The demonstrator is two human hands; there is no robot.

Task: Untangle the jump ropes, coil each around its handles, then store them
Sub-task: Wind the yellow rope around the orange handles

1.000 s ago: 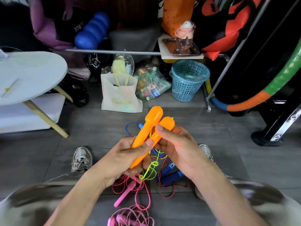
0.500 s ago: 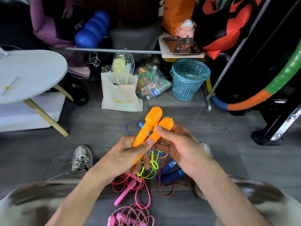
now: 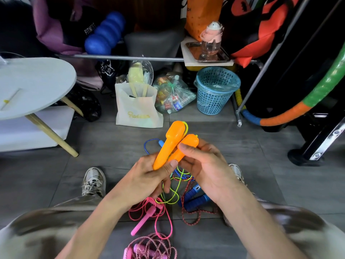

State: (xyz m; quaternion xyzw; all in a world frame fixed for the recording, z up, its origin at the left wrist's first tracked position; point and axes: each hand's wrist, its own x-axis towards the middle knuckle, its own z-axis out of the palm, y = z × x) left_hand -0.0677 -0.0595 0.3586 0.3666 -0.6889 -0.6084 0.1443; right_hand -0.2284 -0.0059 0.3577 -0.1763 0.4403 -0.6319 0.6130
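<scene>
Gripping the two orange handles side by side in front of me, I had my left hand wrapped around their lower ends, thumb pressed across the front of the taller one, while my right hand curled around the shorter handle from the right, its thumb lying on the rounded top. The handles touched along their length and leaned up and to the right, above the grey tiled floor. A thin yellow-green rope looped over the top of the taller handle and hung in loose loops below my hands. Under it on the floor lay the other ropes: a pink rope with a pink handle near my left forearm, a pair of blue handles with a red speckled cord beside my right wrist, a blue cord showing past the orange handles, and a pink braided bundle at the bottom edge. My shoes sat at either side of the pile. Farther off stood a white tote bag, a clear bag of bottles, a blue mesh basket and, to the left, a round white table.
</scene>
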